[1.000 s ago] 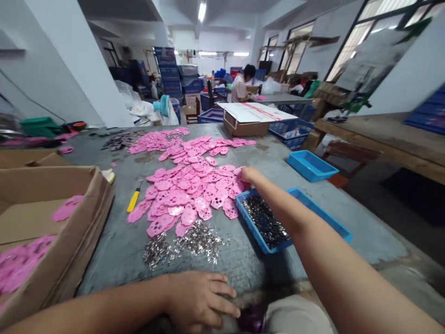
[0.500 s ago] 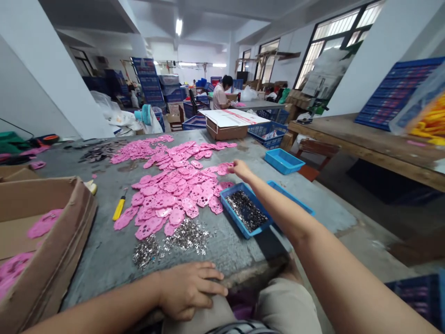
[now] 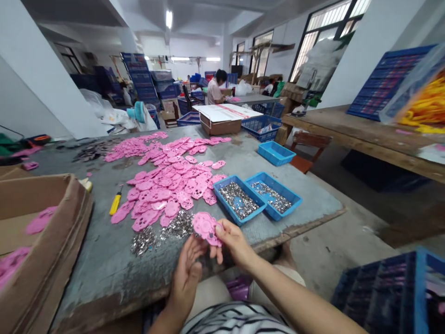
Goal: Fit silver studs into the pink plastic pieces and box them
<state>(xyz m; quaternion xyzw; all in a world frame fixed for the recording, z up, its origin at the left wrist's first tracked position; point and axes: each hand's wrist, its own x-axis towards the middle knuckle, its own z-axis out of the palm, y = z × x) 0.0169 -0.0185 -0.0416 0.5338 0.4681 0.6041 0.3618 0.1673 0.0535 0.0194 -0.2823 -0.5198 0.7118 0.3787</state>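
Pinching a flat pink perforated plastic piece (image 3: 207, 227), right hand (image 3: 233, 241) grip closed on its edge, face up for inspection. Left hand (image 3: 187, 271) open below, palm up as support, near loose silver metal bits (image 3: 163, 232) on the grey surface (image 3: 104, 260).

Bare forearms, striped black-and-white top, beige trousers at the lap.

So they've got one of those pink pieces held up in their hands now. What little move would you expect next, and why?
Probably a short reach of the left hand to the loose metal bits heaped on the table just ahead. The right hand pinches the pink piece at its edge, while the left is open, palm up and holding nothing, right below it. That is only a guess.
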